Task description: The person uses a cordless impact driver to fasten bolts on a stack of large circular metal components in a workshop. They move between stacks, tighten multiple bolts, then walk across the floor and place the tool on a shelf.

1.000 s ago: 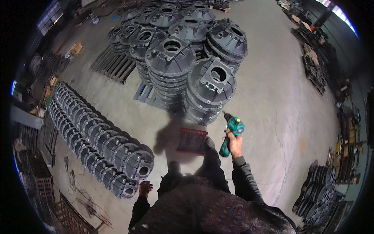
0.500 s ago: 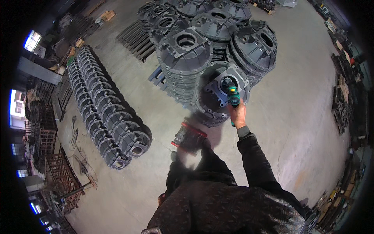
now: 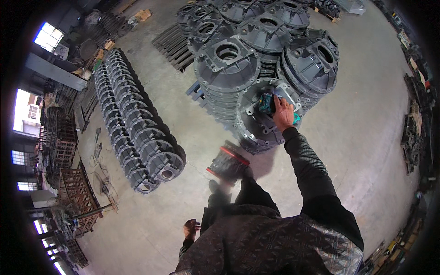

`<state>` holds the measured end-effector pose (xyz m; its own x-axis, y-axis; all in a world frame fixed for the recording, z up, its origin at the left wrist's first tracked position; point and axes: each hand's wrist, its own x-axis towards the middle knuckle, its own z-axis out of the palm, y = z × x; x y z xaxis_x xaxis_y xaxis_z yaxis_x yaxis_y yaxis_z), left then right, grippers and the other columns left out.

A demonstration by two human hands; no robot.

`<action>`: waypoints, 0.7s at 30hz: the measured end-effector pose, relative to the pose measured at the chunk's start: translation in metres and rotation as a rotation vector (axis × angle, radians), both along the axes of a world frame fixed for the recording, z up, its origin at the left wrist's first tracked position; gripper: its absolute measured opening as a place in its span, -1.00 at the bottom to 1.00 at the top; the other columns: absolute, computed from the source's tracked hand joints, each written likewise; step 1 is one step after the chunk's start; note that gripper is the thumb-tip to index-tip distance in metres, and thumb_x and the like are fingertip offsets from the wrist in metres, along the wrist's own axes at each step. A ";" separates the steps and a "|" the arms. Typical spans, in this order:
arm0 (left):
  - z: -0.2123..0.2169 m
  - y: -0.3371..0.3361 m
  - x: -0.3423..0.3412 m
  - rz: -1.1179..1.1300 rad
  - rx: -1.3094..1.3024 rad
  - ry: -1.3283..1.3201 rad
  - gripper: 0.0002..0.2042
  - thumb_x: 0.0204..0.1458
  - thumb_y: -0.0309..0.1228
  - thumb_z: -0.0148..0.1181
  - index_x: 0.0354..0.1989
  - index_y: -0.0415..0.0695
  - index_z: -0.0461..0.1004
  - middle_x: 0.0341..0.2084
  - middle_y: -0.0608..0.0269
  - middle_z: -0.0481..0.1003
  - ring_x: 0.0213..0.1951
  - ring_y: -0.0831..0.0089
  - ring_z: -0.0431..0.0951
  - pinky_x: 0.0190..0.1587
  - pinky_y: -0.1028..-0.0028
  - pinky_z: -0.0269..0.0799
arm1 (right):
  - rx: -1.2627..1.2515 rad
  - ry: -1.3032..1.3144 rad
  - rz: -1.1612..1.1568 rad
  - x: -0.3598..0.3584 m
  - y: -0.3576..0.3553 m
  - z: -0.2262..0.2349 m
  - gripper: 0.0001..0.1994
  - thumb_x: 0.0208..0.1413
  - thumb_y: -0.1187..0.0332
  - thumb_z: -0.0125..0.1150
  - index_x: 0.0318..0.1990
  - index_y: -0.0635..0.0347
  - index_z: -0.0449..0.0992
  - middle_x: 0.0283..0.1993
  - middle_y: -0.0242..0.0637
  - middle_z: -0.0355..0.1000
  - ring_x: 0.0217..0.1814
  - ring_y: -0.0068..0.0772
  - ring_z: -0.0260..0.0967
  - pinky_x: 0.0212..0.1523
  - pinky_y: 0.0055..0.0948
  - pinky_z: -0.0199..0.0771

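Observation:
My right hand (image 3: pixel 284 112) is wrapped round a teal-and-black cordless drill (image 3: pixel 266 103). The drill is over the upper face of a grey cast bell housing (image 3: pixel 247 124), which tops the nearest stack. Its working tip is hidden, so I cannot tell whether it touches the metal. Low by my body hangs my left hand (image 3: pixel 190 228), its fingers loosely bent and partly apart, with nothing visible in them.
A dark basket-like container with red rims (image 3: pixel 228 166) stands by my feet. More housing stacks (image 3: pixel 227 68) rise behind and to the right. Two long rows of nested housings (image 3: pixel 142 133) lie on the floor at left, near cables (image 3: pixel 104 181).
The drill has turned in my right hand and shifted slightly up and left on the housing. My left hand has come more fully into sight. The whole view has shifted a little.

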<state>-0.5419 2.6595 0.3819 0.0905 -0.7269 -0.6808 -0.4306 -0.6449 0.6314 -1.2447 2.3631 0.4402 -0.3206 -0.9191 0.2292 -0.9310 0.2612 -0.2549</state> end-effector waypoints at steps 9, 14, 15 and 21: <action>0.000 0.033 0.015 -0.083 0.061 0.046 -0.62 0.27 -0.24 0.19 0.09 -0.29 0.56 -0.28 -0.01 0.69 -0.35 0.26 0.69 -0.27 0.23 0.64 | 0.041 0.042 -0.036 -0.008 0.000 -0.033 -0.14 -0.04 0.43 0.42 0.52 0.04 0.27 0.23 -0.07 0.39 0.26 0.07 0.39 0.23 0.01 0.34; -0.015 0.042 0.021 0.096 0.055 0.129 -0.61 0.27 -0.23 0.24 0.09 -0.29 0.55 -0.27 -0.01 0.69 -0.36 0.28 0.68 -0.28 0.26 0.63 | 0.051 0.017 -0.027 -0.010 0.001 -0.024 -0.14 -0.04 0.42 0.41 0.52 0.04 0.26 0.27 -0.04 0.39 0.29 0.09 0.38 0.25 0.01 0.35; -0.018 0.040 0.023 -0.011 0.004 0.107 -0.61 0.27 -0.22 0.24 0.10 -0.30 0.55 -0.26 -0.02 0.69 -0.35 0.28 0.69 -0.28 0.27 0.64 | 0.057 -0.017 -0.026 -0.010 0.002 -0.021 -0.12 -0.05 0.42 0.43 0.52 0.04 0.26 0.28 -0.05 0.39 0.29 0.09 0.38 0.25 0.01 0.35; -0.031 0.010 0.024 -0.385 -0.003 -0.093 -0.63 0.30 -0.27 0.22 0.11 -0.32 0.54 -0.26 -0.03 0.71 -0.40 0.30 0.68 -0.33 0.31 0.63 | 0.088 -0.078 -0.047 -0.008 0.022 0.001 -0.08 -0.08 0.32 0.51 0.52 0.07 0.25 0.33 -0.08 0.38 0.33 0.08 0.36 0.29 0.01 0.32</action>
